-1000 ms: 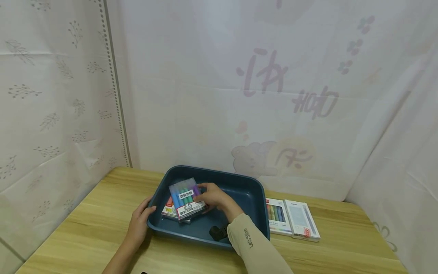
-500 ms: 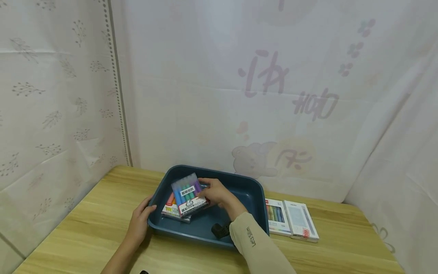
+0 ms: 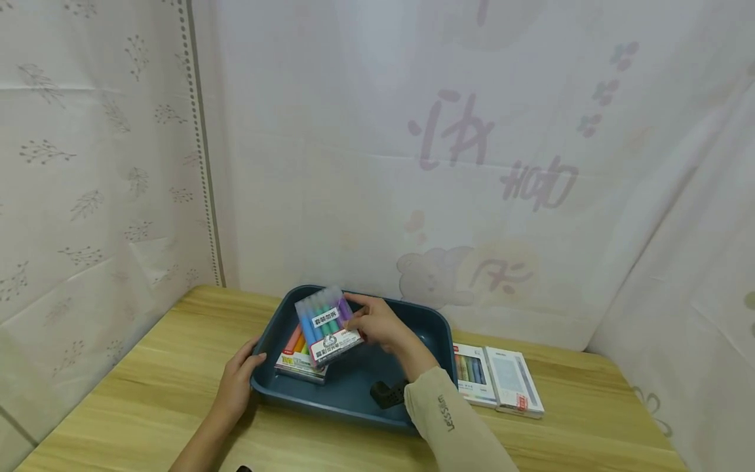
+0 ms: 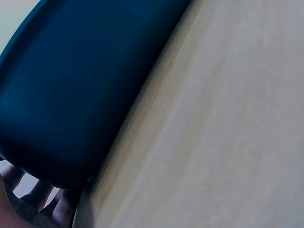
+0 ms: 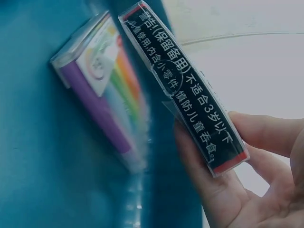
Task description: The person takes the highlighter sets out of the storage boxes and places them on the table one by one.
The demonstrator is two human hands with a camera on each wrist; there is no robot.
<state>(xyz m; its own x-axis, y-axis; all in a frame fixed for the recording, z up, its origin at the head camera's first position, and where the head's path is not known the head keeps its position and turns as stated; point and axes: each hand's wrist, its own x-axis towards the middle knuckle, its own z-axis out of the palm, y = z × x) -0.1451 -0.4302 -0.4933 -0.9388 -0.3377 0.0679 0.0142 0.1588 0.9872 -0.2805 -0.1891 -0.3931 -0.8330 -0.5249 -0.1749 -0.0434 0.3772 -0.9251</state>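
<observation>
My right hand [image 3: 380, 326] pinches a clear pack of markers [image 3: 321, 328] by its right side, thumb on the front. Blue, green and purple markers show inside. It is tilted and overlaps the tray's back rim in the head view. Another clear marker pack [image 3: 301, 366], with orange and yellow ones, lies in the dark blue tray [image 3: 348, 393] at its left end, partly hidden behind the held one. In the right wrist view, the held pack's black printed end [image 5: 183, 90] faces the camera. My left hand [image 3: 236, 379] grips the tray's left side, thumb at the rim, fingers [image 4: 38, 194] against the outer wall.
Two flat white boxes lie on the wooden table [image 3: 578, 406] right of the tray: a coloured pen box [image 3: 474, 373] and a pale one [image 3: 512, 380]. A printed curtain [image 3: 354, 164] hangs behind the table. A black wrist camera [image 3: 386, 394] sits under my right wrist.
My right hand has raised the held marker pack up and away toward the tray's back, uncovering more of the pack beneath. My left hand keeps its place on the tray.
</observation>
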